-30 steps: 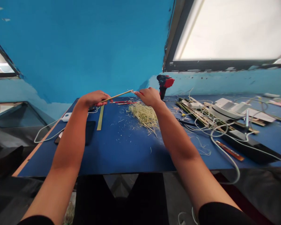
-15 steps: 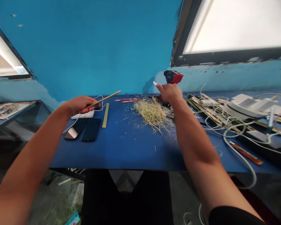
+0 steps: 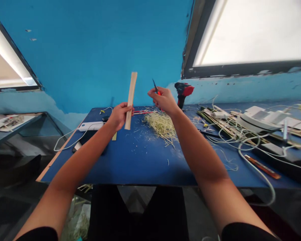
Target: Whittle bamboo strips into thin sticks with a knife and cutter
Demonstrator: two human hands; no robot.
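My left hand (image 3: pixel 119 115) is closed around a flat, pale bamboo strip (image 3: pixel 131 95), held nearly upright with its top leaning slightly right. To its right, my right hand (image 3: pixel 164 100) is raised and grips a red-handled knife (image 3: pixel 157 89) whose dark, pointed blade tilts up and left. Strip and knife are apart. Beneath my right hand lies a heap of pale, thin shavings (image 3: pixel 162 125) on the blue table (image 3: pixel 140 164). Another bamboo strip (image 3: pixel 114 136) shows just below my left hand, mostly hidden by it and the forearm.
A red and black cordless drill (image 3: pixel 183 92) stands behind my right hand. Tangled white cables (image 3: pixel 240 134), long strips and a white curved object (image 3: pixel 261 117) crowd the right side. A white power strip (image 3: pixel 91 126) lies left. An orange-handled tool (image 3: pixel 262 166) rests near the front edge.
My left hand has moved right, and the strip in it has turned upright, flat face showing. My right hand has come back left from beside the drill, with the knife now plainly visible.
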